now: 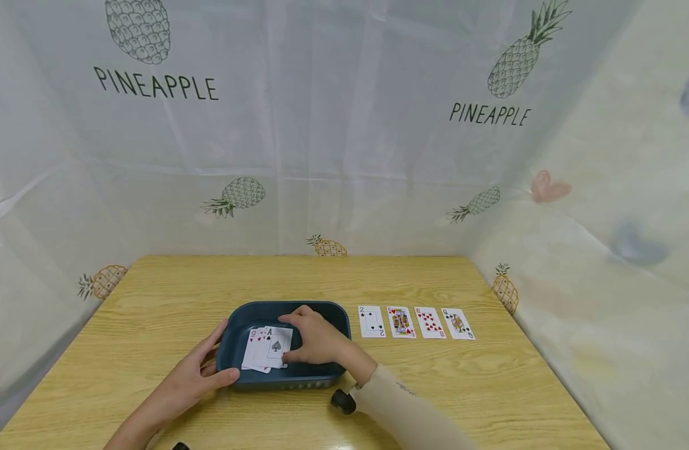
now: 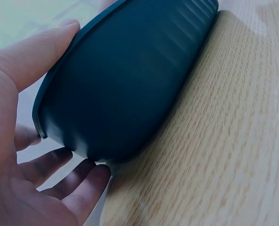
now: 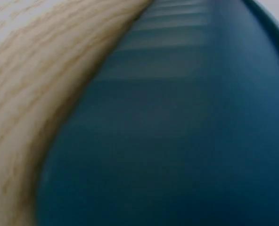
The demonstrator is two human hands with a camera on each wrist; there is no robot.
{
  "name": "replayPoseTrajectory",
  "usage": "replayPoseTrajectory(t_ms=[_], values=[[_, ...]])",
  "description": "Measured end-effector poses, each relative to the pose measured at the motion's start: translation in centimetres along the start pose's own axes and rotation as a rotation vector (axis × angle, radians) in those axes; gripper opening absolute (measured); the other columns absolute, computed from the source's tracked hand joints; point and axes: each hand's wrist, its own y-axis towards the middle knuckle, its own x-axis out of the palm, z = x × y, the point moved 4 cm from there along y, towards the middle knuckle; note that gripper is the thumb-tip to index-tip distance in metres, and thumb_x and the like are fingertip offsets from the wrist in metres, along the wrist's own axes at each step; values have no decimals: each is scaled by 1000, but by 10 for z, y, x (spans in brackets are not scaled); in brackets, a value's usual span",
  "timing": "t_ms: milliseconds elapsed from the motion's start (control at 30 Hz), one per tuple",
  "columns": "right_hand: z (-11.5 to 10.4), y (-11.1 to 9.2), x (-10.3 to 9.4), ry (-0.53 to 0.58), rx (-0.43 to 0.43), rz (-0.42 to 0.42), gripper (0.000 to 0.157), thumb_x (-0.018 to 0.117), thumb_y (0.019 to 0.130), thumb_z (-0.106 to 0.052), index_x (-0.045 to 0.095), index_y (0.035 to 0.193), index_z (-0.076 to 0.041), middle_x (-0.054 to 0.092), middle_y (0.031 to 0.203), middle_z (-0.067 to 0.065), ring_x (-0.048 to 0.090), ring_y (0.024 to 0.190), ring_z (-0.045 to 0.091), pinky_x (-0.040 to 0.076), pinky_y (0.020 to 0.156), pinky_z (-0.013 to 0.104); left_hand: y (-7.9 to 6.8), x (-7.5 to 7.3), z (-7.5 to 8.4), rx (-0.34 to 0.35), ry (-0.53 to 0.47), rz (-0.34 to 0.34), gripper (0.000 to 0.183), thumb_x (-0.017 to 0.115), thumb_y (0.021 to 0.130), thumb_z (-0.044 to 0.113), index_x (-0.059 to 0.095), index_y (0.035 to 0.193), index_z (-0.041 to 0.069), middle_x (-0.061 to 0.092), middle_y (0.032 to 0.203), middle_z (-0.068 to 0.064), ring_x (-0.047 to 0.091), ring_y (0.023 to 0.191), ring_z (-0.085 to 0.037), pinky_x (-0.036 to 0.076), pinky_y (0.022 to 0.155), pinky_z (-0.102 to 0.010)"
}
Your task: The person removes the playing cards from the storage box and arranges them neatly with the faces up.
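Observation:
A dark blue basin (image 1: 282, 381) stands on the table with several loosely stacked playing cards inside. On top of the stack lies an ace of spades (image 1: 277, 345), face up, with a red-suited nine (image 1: 254, 340) partly under it. My left hand (image 1: 195, 372) holds the basin's left end, thumb at the near rim and fingers around the outer wall. My right hand (image 1: 316, 337) reaches into the basin, thumb and index finger spread around the right side of the ace, the thumb overlapping its lower right edge. In the right wrist view only the basin's wall shows, not the hand.
Right of the basin, cards lie face up in a row: a two (image 1: 371, 322), a king of hearts (image 1: 401, 322), a red ten (image 1: 430, 322) and a queen (image 1: 458, 324). A pineapple-print curtain (image 1: 344, 156) hangs behind the wooden table (image 1: 462, 387).

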Motion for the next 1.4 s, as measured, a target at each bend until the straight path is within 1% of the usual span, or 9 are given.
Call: replayPoseTrajectory(t_ms=[167, 267, 433, 533, 700, 833, 967, 1067, 1400], values=[[1, 5, 10, -61, 44, -2, 77, 91, 86, -39, 60, 152, -13, 57, 141, 6, 55, 123, 17, 49, 102, 28, -1, -1, -1, -19, 13, 12, 98, 73, 103, 25, 5, 173, 22, 20, 171, -28, 44, 146, -46, 50, 98, -17], [0, 7, 15, -112, 60, -2, 82, 92, 83, -46, 60, 152, -14, 58, 140, 5, 53, 118, 17, 49, 99, 30, -1, -1, 0, -9, 22, 9, 98, 73, 103, 25, 5, 173, 21, 19, 171, -28, 44, 147, -46, 50, 98, -16], [-2, 9, 18, -170, 62, -4, 86, 92, 81, -51, 60, 152, -14, 56, 140, 4, 50, 116, 18, 47, 100, 37, -1, -1, 1, 13, 11, -3, 98, 72, 103, 22, 4, 173, 21, 19, 171, -30, 43, 147, -48, 50, 97, -15], [-4, 10, 18, -185, 69, -6, 85, 92, 80, -51, 62, 150, -15, 56, 139, 3, 49, 116, 18, 47, 101, 38, -1, -2, 1, 12, 10, -2, 98, 73, 103, 22, 4, 173, 21, 19, 171, -30, 43, 147, -48, 50, 97, -15], [-4, 11, 18, -181, 84, -17, 82, 93, 80, -52, 64, 148, -16, 56, 137, 1, 48, 113, 17, 46, 101, 36, -1, -2, -1, 3, 10, 7, 98, 73, 103, 23, 5, 173, 22, 22, 170, -30, 45, 146, -47, 49, 97, -14], [-2, 12, 17, -165, 80, -22, 80, 93, 80, -51, 65, 146, -14, 57, 136, 3, 48, 111, 18, 46, 100, 36, -1, -2, 0, 19, 10, 4, 98, 73, 103, 22, 5, 173, 21, 22, 169, -31, 45, 146, -48, 49, 97, -13], [-1, 13, 16, -162, 76, -29, 81, 94, 79, -49, 65, 146, -14, 57, 135, 3, 48, 111, 18, 46, 99, 35, -1, -2, 2, 35, 11, -2, 97, 72, 103, 20, 4, 173, 19, 20, 170, -32, 44, 146, -49, 50, 96, -14], [0, 13, 16, -157, 78, -33, 82, 95, 79, -49, 65, 146, -15, 58, 136, 3, 49, 111, 18, 46, 98, 34, -1, -1, 2, 31, 12, 0, 97, 72, 103, 21, 4, 173, 19, 19, 170, -31, 43, 147, -48, 51, 96, -14], [3, 15, 13, -149, 76, -48, 85, 96, 77, -48, 64, 148, -14, 58, 134, 3, 49, 111, 16, 46, 97, 28, -1, 0, 1, 43, -11, -9, 97, 72, 103, 18, 4, 173, 18, 22, 168, -33, 46, 145, -47, 51, 96, -15]])
